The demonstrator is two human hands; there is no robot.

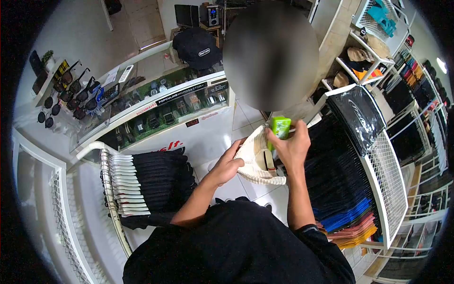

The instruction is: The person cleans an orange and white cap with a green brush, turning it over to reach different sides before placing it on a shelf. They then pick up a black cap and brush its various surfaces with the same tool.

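My left hand pinches the edge of a cream, finely ribbed hat, which is tilted so its inside faces me. A dark and pale label shows on the inner band. Above the hat's opening, my right hand grips a small bright green packet between thumb and fingers. The packet's lower end is partly hidden by the thumb, and I cannot make out its print.
Black garments hang on a rack at left, and more clothes hang at right beneath a black plastic package. A glass counter holds watches, with a black cap on top. Another person stands ahead, blurred.
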